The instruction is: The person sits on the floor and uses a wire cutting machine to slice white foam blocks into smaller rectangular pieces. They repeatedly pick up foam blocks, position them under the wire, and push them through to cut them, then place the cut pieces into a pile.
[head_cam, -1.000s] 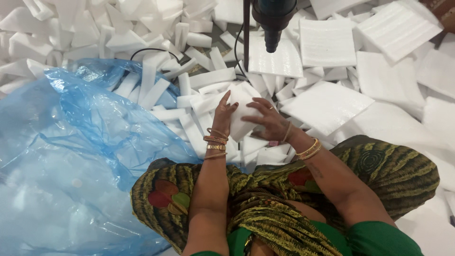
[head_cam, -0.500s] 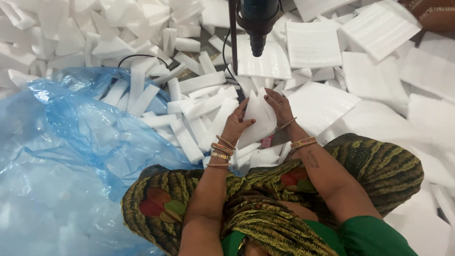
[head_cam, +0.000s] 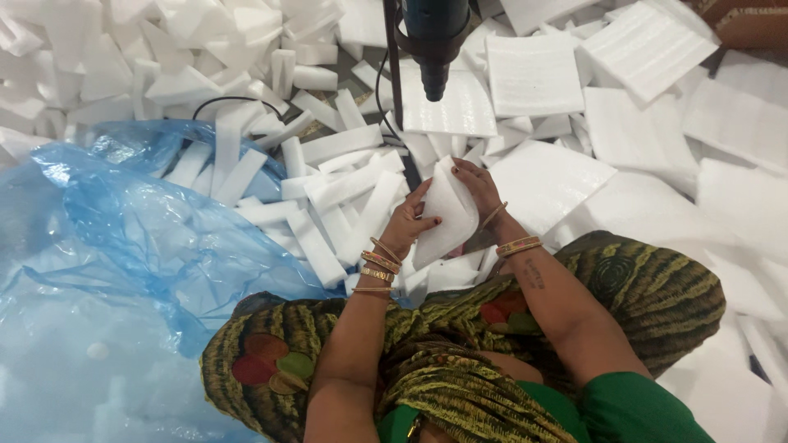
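Foam sheet (head_cam: 446, 215), white, thin and curved, held upright between both hands just above the lap: the left hand (head_cam: 409, 226) is closed on its left edge with the thumb laid across the face, the right hand (head_cam: 478, 187) is closed on its upper right edge with the fingers curled over the top. Bangles are worn on both wrists. Heat tool (head_cam: 433, 37), dark, nozzle downward, mounted on a black upright stand, is seen directly above and a little beyond the sheet, apart from it; no contact between sheet and nozzle is shown. Black cable (head_cam: 215, 104) is seen running through the pieces behind. Foam strips (head_cam: 328, 217), narrow and white, are heaped in number to the left of the hands and beyond, some resting on the blue plastic bag (head_cam: 123, 238), which is spread open at the left and appears to be partly filled with white material. Square foam pads (head_cam: 533, 74), ribbed, are laid in loose overlapping stacks to the right and rear, a large quantity. Progress, as judged: one sheet is in hand and unprocessed stock is plentiful on both sides, so much of the work appears to be left; how much in the bag is finished cannot be told. Obstruction: the strips crowd the stand's base, and the lap, covered in green-and-yellow patterned cloth (head_cam: 632, 287), leaves little room below the hands.
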